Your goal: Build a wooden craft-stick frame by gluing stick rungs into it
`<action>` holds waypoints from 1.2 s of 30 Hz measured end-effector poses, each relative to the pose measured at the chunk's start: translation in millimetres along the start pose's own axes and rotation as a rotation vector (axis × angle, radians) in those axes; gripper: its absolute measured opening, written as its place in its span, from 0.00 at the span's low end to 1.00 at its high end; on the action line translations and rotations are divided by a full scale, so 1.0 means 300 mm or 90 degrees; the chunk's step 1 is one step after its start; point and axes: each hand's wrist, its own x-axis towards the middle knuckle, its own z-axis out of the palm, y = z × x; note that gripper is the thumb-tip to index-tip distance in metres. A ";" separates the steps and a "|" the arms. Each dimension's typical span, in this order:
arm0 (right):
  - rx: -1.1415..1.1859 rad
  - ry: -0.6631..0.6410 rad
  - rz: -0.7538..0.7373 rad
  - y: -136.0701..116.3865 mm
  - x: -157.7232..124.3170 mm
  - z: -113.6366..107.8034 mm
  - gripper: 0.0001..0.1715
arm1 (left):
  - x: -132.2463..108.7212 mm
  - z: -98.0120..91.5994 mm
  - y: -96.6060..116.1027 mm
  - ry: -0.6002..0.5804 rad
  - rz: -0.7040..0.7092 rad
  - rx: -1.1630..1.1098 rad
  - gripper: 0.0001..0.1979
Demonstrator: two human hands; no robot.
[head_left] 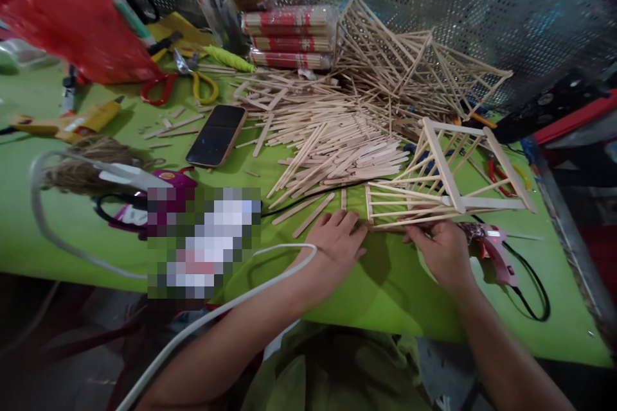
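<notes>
A wooden stick frame (pixel 448 173), built of thin sticks and flat slats, lies tilted on the green table (pixel 385 295). My left hand (pixel 337 241) rests flat on the table with fingers stretched out, its fingertips touching the frame's near left corner. My right hand (pixel 441 250) presses on the frame's near bottom edge, fingers curled over the sticks there. A pink glue gun (pixel 491 250) lies just right of my right hand, not held.
A big heap of loose wooden sticks (pixel 332 135) lies behind the hands, with more stick frames (pixel 409 64) stacked at the back. A phone (pixel 216 135), scissors (pixel 180 80), a yellow glue gun (pixel 72 122), twine (pixel 91 164), stick packets (pixel 289 35) and a white cable (pixel 216 311) lie around.
</notes>
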 end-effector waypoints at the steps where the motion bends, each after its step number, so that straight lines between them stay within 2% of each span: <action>1: 0.003 0.002 0.001 -0.002 0.000 0.000 0.20 | 0.000 -0.001 0.000 -0.001 0.000 0.000 0.16; 9: 0.003 0.001 0.000 -0.025 0.003 -0.004 0.18 | -0.005 -0.016 0.008 -0.003 -0.003 -0.003 0.19; 17: 0.019 -0.005 -0.010 -0.060 0.000 -0.010 0.17 | -0.007 -0.006 0.003 0.007 0.004 0.008 0.18; 22: 0.043 -0.004 -0.003 -0.063 -0.002 -0.006 0.14 | -0.009 -0.003 0.000 0.013 0.003 0.002 0.18; 29: 0.047 -0.013 -0.005 -0.064 -0.003 -0.004 0.15 | 0.004 0.010 -0.002 -0.023 -0.013 -0.010 0.18; 36: 0.043 -0.017 -0.006 -0.075 0.000 -0.010 0.14 | 0.004 0.010 -0.002 -0.006 -0.004 0.002 0.17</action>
